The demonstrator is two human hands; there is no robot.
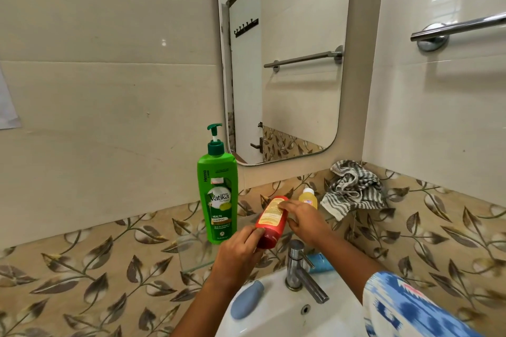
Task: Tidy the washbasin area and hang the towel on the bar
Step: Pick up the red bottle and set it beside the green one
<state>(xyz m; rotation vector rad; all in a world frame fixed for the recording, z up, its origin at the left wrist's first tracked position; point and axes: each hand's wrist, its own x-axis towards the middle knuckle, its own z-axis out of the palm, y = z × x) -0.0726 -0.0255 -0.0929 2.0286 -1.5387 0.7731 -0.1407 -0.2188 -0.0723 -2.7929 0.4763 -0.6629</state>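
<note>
Placement of the red bottle on the glass shelf appears to be the step in hand. The left hand closes its grip round the cap end, and the right hand closes its grip on the upper body, so the bottle lies tilted between both, above the tap. To finish well, turn the bottle upright, set it just beside the green shampoo bottle without knocking that tall pump, and release only when the base sits flat. Keep clear of the small yellow bottle behind the right hand. The striped towel sits crumpled in the corner, not yet on the bar, which is bare. A blue-grey item and a blue tube remain on the washbasin.
</note>
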